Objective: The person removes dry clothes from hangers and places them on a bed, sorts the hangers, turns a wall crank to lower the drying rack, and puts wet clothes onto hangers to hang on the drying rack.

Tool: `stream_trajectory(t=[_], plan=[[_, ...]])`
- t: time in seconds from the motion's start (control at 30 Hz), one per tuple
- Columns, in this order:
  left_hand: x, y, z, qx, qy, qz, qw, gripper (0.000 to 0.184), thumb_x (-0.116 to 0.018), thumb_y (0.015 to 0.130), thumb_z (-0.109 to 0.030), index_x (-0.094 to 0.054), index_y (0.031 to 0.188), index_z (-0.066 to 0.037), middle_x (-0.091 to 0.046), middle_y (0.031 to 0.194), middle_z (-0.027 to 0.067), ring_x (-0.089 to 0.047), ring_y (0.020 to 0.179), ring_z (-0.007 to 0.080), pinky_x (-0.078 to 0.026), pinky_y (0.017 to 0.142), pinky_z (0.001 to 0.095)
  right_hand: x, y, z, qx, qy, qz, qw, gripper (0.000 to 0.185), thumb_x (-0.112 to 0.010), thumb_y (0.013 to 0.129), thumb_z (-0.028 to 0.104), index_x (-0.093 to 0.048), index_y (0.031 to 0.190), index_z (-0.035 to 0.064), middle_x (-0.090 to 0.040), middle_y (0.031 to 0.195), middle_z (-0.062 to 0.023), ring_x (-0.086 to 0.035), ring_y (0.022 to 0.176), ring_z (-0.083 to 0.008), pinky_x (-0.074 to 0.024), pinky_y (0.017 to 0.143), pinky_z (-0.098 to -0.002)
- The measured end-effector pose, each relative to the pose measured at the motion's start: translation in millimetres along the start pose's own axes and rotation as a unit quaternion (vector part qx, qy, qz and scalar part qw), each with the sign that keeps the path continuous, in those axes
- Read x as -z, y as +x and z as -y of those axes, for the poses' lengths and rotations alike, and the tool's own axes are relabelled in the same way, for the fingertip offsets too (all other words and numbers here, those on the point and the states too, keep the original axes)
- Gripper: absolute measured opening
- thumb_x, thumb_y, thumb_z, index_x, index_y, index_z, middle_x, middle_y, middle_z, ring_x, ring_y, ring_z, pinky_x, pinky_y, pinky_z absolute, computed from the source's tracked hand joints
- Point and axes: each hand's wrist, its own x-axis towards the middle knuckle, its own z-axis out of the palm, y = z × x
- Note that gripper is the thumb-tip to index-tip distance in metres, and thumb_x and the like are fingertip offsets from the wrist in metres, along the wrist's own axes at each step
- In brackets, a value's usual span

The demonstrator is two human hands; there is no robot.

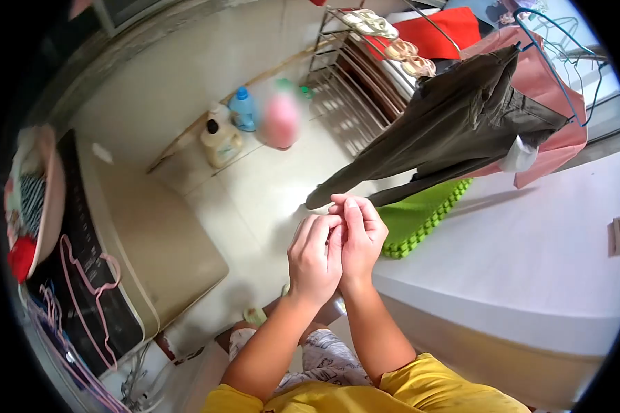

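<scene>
Nearest the hands is a pair of dark trousers (455,120), hung at a slant across the upper right of the frame, leg ends close to frame centre. Their waistband is fixed at its corners to a blue hanger (525,10). Judged weakness: a tug on the legs could pull a corner loose and drop the garment.

The left hand (313,255) and right hand (360,244) are together at frame centre, fingers curled and touching each other. Whether anything lies between the palms cannot be told, nor whether the fingertips touch the trouser legs. If something small is enclosed, a loosened grasp could let it fall.

Beneath the legs, right of centre, a green mat (420,217) lies partly on a white surface (517,241); trailing hems could drag it. A pink cloth (556,86) hangs directly behind the trousers and could snag with them. At upper centre, a blue bottle (242,110) and a black-capped bottle (220,146) stand on the floor (238,206); a careless step could topple either.
</scene>
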Motion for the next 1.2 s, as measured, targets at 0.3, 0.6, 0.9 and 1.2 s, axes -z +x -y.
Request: stream_trajectory(t=[0.3,0.6,0.9,1.2], plan=[[-68.6,122.3,4.8,-0.095,-0.088,0.062,0.99,0.004,-0.058,0.079,0.0,-0.059,0.084,0.001,-0.058,0.077,0.0105,-0.054,0.066,0.0207,-0.045,0.059,0.0265,23.6,122.5,95.0,0.396,-0.095,-0.167,0.898,0.022,-0.044,0.085,0.004,-0.047,0.104,-0.0052,-0.052,0.097,-0.0128,-0.052,0.083,-0.0175,-0.0446,0.077,-0.0292],[-131.9,262.6,-29.0,-0.164,-0.289,0.116,0.936,0.054,-0.061,0.084,-0.032,-0.044,0.116,0.008,-0.052,0.11,0.0209,-0.052,0.097,0.0293,-0.043,0.082,0.0348,45.0,227.5,192.3,0.425,-0.034,-0.26,0.867,0.046,-0.031,0.095,0.024,-0.037,0.128,-0.0084,-0.048,0.123,-0.0185,-0.045,0.116,-0.026,-0.0328,0.102,-0.0372],[-204.5,377.1,-117.9,-0.269,-0.418,0.359,0.79,0.033,-0.052,0.09,-0.02,-0.059,0.104,0.009,-0.061,0.1,0.0204,-0.062,0.084,0.031,-0.051,0.073,0.0347,84.1,315.4,258.0,0.241,0.239,-0.072,0.938,0.067,-0.039,0.092,0.048,-0.031,0.131,-0.0066,-0.052,0.113,-0.0221,-0.057,0.097,-0.0292,-0.0515,0.078,-0.0377],[-234.9,446.8,-154.1,-0.215,-0.447,0.526,0.691,0.012,-0.061,0.078,-0.01,-0.063,0.076,0.001,-0.058,0.07,0.0112,-0.056,0.06,0.0211,-0.044,0.056,0.03,91.1,360.0,303.4,0.205,0.087,-0.098,0.97,0.049,-0.041,0.095,0.033,-0.027,0.128,-0.0007,-0.06,0.086,-0.021,-0.064,0.067,-0.0246,-0.0502,0.052,-0.0267]])
